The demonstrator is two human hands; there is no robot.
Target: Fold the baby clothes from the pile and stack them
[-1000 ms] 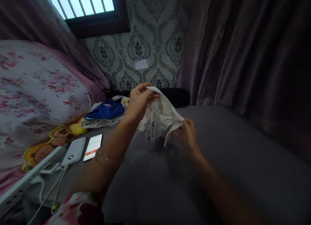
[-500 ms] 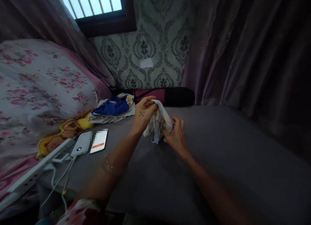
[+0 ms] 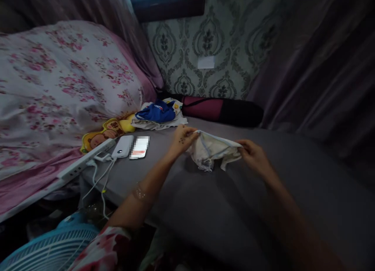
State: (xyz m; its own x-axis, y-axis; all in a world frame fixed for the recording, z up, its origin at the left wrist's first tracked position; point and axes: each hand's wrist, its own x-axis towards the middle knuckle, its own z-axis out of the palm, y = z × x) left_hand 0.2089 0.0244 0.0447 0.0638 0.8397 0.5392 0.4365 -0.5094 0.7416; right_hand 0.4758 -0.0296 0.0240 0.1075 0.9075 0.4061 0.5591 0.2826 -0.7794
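A small whitish cloth garment with pale blue edging [image 3: 218, 146] is stretched by its top edge just above the grey bed surface [image 3: 187, 200]. My left hand [image 3: 184, 139] pinches its left corner. At the right corner, my right hand [image 3: 254, 154] is closed on the same edge. The lower part of the garment hangs crumpled between the hands, with loose bits dangling. Its exact kind does not show.
Behind my left hand lie folded clothes with a blue piece on top [image 3: 158, 111]. A purple and black roll [image 3: 216, 109] lies along the wall. Left are a phone [image 3: 140, 148], a power bank [image 3: 123, 147], a power strip [image 3: 88, 157] and cables; a blue fan [image 3: 58, 239] stands below.
My hands have moved apart, and the bunched garment is now spread along its top edge. The view has turned left and down, bringing the fan into sight.
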